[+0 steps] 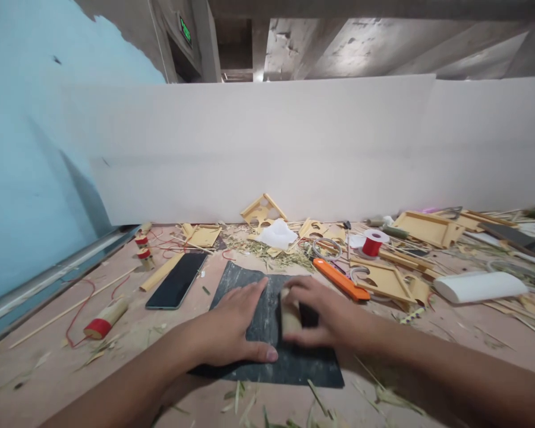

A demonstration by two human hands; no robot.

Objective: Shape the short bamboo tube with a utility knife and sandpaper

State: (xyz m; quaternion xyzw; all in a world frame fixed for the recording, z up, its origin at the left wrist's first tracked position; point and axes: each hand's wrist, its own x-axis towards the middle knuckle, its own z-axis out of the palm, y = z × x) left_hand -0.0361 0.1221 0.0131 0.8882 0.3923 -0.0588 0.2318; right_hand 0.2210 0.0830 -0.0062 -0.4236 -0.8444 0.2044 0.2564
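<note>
A dark grey sheet, which looks like sandpaper (267,371), lies on the table in front of me. My left hand (236,324) rests on its left half, palm down, with thumb and fingers spread. On the sheet's right half, my right hand (323,315) grips a short bamboo tube (290,318) between thumb and fingers. The tube lies against the sheet, its length pointing away from me. My right fingers partly cover its far end and right side.
A phone (177,280) and a red-banded bamboo piece (107,319) lie left. An orange utility knife (341,279), a red thread spool (374,242), a white roll-shaped object (479,287) and cut wooden pieces (386,280) lie right. Shavings (289,255) and white paper (277,235) sit behind the sheet.
</note>
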